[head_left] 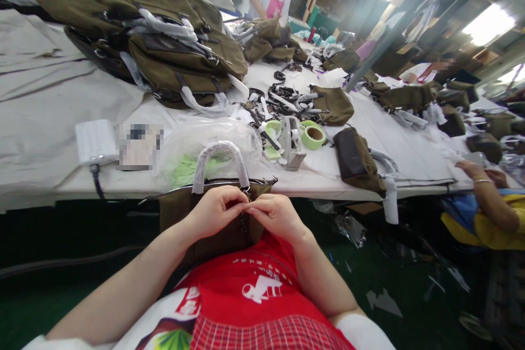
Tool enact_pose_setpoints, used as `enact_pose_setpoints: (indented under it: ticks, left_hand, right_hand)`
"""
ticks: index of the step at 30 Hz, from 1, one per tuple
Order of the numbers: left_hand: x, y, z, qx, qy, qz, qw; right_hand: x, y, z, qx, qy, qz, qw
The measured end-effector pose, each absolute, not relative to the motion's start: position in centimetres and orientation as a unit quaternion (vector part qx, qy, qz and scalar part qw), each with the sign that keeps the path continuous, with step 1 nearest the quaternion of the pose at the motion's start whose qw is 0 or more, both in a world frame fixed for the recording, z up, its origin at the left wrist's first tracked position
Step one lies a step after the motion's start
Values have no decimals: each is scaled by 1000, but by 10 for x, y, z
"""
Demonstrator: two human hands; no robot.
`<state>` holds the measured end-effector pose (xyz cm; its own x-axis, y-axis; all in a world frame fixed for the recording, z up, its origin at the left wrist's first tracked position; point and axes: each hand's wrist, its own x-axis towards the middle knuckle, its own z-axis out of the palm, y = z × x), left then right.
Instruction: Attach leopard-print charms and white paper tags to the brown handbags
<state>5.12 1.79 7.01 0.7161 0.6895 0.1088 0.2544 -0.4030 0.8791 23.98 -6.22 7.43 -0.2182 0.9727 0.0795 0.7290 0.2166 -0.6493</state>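
Note:
An olive-brown handbag (174,210) rests against my lap at the table edge, its zipped top facing up. White wrapping covers its upright handle (221,147). My left hand (221,209) and my right hand (278,215) meet in front of the handle's right base, fingertips pinched together. A dark metal chain (244,223) hangs down the bag from between them, and both hands grip its upper end. The exact link or fitting under the fingertips is hidden.
Beyond the bag lie a clear plastic bag (205,134), a tape dispenser (292,145) and a green tape roll (314,135). Olive bags (172,65) are piled at left; a smaller bag (356,161) sits right. A co-worker's arm (488,197) is at far right.

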Motion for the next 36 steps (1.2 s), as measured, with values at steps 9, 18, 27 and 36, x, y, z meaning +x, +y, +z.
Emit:
enact_pose_setpoints:
  ticks: [9, 18, 27, 36]
  left_hand:
    - [53, 8, 64, 833, 292, 240, 404]
    - [50, 9, 22, 614, 477, 354, 520]
    - [59, 8, 1, 540, 492, 262, 630]
    - [65, 3, 12, 493, 474, 239, 689]
  right_hand:
    - [235, -58, 71, -572, -781, 192, 164]
    - [237, -49, 42, -732, -574, 244, 272]
    - [217, -45, 4, -738, -502, 344, 293]
    - [214, -44, 0, -643, -319, 529, 453]
